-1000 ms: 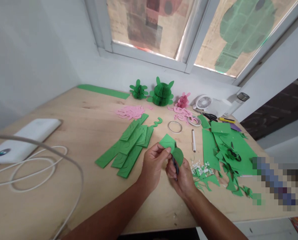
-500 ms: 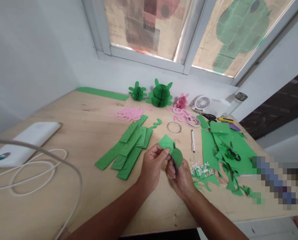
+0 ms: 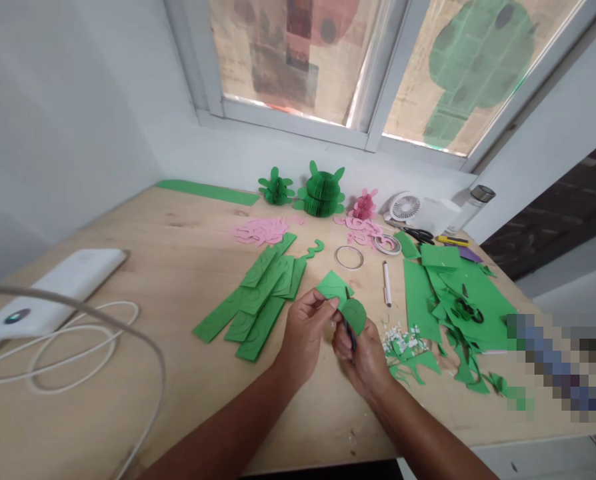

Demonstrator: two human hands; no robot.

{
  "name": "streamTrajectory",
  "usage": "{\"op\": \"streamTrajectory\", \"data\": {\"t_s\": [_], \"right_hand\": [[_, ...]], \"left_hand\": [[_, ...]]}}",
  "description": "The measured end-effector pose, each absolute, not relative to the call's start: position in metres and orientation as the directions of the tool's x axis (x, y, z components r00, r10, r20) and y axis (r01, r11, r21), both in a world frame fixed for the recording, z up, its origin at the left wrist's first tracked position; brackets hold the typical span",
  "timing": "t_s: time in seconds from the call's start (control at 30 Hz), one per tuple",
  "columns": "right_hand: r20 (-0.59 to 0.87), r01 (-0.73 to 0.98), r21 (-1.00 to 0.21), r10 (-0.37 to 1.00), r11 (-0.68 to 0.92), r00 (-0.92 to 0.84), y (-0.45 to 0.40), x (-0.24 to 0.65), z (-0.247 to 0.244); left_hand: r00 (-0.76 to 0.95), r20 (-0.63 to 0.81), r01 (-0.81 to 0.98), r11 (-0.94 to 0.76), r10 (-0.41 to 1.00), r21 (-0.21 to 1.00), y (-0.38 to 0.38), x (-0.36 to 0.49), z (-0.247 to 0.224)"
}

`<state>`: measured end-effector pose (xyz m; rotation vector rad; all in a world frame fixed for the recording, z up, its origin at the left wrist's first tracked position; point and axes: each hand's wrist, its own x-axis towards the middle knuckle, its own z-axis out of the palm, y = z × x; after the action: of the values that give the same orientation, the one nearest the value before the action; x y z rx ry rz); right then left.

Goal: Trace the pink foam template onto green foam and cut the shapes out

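A: What is the left hand (image 3: 301,337) doing?

B: Its fingers are pinching a small flat piece of green paper (image 3: 332,285) with curved lines drawn on it, the thumb pressing on top and leaving no gap.

A: And the right hand (image 3: 364,353)?

B: Its fingers are curling closely around a pair of dark scissors (image 3: 349,329). How far the blades are spreading, I cannot tell, because a rounded green paper flap (image 3: 356,316) is partly covering them.

A: Is that flap joining the piece?

B: I cannot tell; it is sitting just beside it.

A: Where is the piece?

B: It is hovering above the pale wooden surface (image 3: 138,240), between overlapping green paper strips (image 3: 263,293) on the left and tiny white and green paper scraps (image 3: 403,339) on the right.

A: What is lying beyond?

B: A thin pale ring (image 3: 349,267) is lying past the piece, and a slim white pen (image 3: 387,283) is resting to the ring's right.
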<state>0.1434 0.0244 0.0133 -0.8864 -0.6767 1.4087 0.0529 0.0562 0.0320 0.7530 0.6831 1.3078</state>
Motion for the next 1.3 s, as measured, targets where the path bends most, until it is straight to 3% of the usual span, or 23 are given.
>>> {"op": "streamTrajectory", "data": {"t_s": [1.3], "right_hand": [[-0.169, -0.45, -0.883, 0.985, -0.136, 0.033, 0.023, 0.144, 0.014]], "left_hand": [[0.142, -0.077, -0.572, 0.146, 0.987, 0.808, 0.065, 0.045, 0.041]]}}
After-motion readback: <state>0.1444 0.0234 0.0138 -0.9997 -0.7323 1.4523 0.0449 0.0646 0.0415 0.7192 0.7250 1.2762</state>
